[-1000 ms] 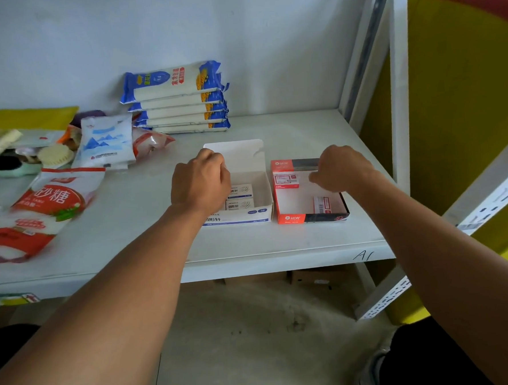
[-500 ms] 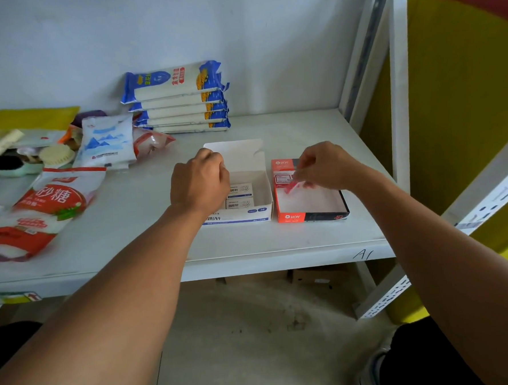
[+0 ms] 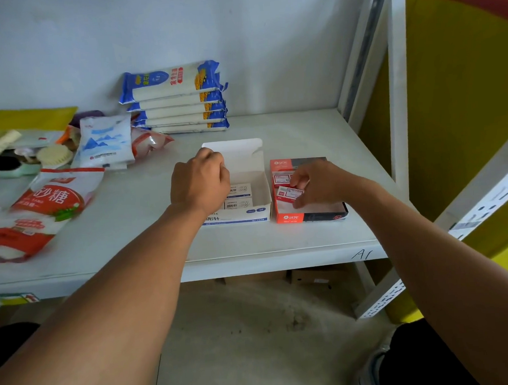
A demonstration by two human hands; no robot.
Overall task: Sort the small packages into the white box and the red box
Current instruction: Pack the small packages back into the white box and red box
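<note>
I see a small red-and-white package pinched between the fingers of the right hand, held tilted just inside the red box, toward its left wall. A second red-and-white package lies flat in the same box, just behind the held one. The red box's near part shows bare floor.

Touching the red box's left side stands the white box, lid flap folded up and back. Two white packages with blue print lie inside it, one behind the other. The left hand is curled over the white box's left wall; I cannot tell whether it grips anything, since its fingers are hidden behind the knuckles.

Both boxes sit on a pale shelf, near its front edge, where "A1" is handwritten, right of the red box.

Well behind the white box, against the wall, is a stack of blue-and-white noodle packs. Left of the white box, well apart: a white bag with a blue mountain print and a red-and-white sugar bag.
</note>
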